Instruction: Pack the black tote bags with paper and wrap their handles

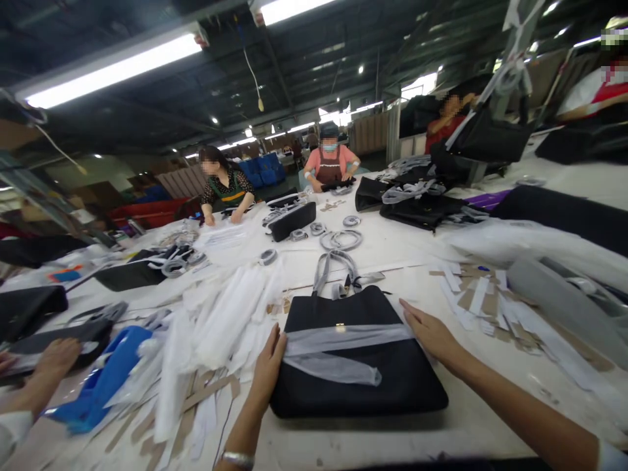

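A black handbag (358, 383) lies flat on the white table (441, 432) right in front of me, its grey handles (336, 268) pointing away. A strip of translucent white wrapping (343, 340) crosses its front. My left hand (269, 369) rests against the bag's left edge, fingers together and flat on the end of the strip. My right hand (429, 330) lies flat at the bag's right edge, fingers stretched onto the other end of the strip.
White wrapping sheets (220, 327) and cardboard strips (478, 294) litter the table on both sides. A blue plastic piece (105, 379) and another person's hand (52, 363) are at the left. More black bags (417, 206), handles and several workers sit farther back.
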{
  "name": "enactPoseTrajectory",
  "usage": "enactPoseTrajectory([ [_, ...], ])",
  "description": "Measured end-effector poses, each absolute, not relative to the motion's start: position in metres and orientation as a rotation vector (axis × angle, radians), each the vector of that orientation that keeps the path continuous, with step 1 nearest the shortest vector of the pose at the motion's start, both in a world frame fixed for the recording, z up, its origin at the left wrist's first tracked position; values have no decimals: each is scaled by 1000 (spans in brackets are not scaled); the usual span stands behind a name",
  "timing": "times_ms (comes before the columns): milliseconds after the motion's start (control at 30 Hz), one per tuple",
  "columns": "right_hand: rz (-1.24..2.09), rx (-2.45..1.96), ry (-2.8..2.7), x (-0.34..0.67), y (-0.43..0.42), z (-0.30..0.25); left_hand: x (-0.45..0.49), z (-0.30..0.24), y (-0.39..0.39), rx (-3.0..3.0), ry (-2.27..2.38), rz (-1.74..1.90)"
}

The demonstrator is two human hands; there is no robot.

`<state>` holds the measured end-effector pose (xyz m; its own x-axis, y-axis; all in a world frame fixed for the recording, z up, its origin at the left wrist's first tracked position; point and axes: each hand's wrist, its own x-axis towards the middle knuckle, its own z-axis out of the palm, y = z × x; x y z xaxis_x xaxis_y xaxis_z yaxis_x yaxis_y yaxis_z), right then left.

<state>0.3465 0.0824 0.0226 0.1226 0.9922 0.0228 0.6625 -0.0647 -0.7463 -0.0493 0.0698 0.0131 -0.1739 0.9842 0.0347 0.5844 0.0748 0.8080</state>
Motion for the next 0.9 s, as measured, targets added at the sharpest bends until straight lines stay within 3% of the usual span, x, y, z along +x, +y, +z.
enactPoseTrajectory([
  [333,725,-1803,-1705,361,78,10,-28,-4,55,1595,1577,1102],
  [467,456,-1887,-1811,366,88,28,-26,0,55,1574,1563,1114],
  [600,180,-1668,-2115,361,99,31,-27,2,56,1557,1570,1127],
  [733,183,-1571,-2127,366,108,6,-25,-10,53,1502,1592,1118],
  [900,326,-1767,-1759,401,111,-40,-8,-41,45,1449,1614,1152],
])
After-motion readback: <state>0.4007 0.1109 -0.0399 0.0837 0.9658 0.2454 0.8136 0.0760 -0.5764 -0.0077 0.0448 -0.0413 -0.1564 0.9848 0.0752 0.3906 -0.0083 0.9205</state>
